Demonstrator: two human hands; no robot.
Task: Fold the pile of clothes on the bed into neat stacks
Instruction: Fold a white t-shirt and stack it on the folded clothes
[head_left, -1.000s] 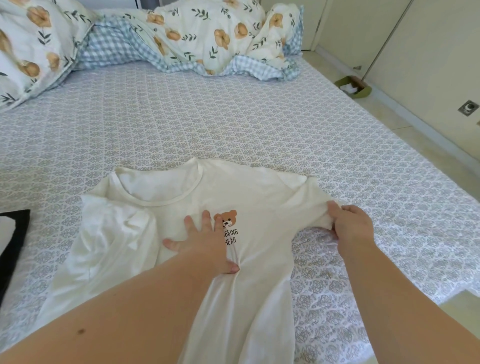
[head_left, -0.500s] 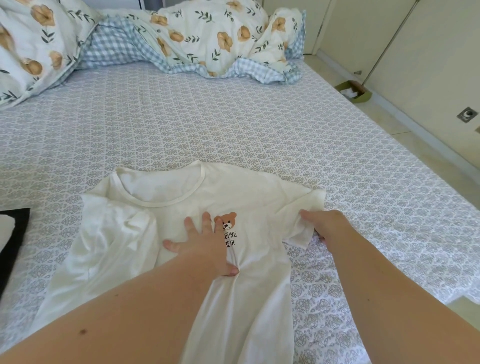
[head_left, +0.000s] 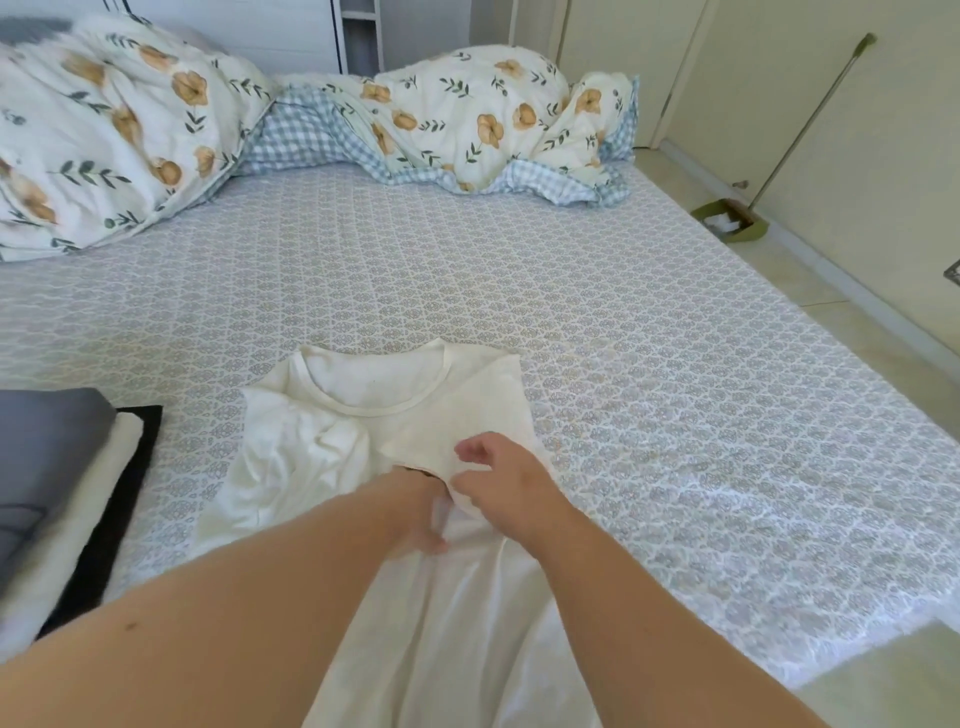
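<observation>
A white T-shirt (head_left: 395, 395) lies face up on the patterned bed sheet (head_left: 649, 364), collar away from me. Its right side is folded in over the chest and hides the bear print. My left hand (head_left: 415, 514) rests flat on the shirt's middle, with its fingers tucked under the folded flap. Just right of it, my right hand (head_left: 501, 483) has curled fingers and holds the edge of that flap. The shirt's left sleeve (head_left: 296, 447) lies bunched and wrinkled. A stack of folded clothes (head_left: 57, 467), grey on white on black, sits at the left.
A crumpled floral duvet (head_left: 441, 114) with a blue check lining lies across the head of the bed. The bed's right edge (head_left: 857, 639) drops to a tiled floor. A green dustpan (head_left: 727, 223) and a long-handled broom (head_left: 810, 114) stand by the cupboard doors.
My right hand has carried the shirt's right sleeve and side leftwards over the chest, covering the bear print and my left fingers. The left hand stayed put. The view tilted up.
</observation>
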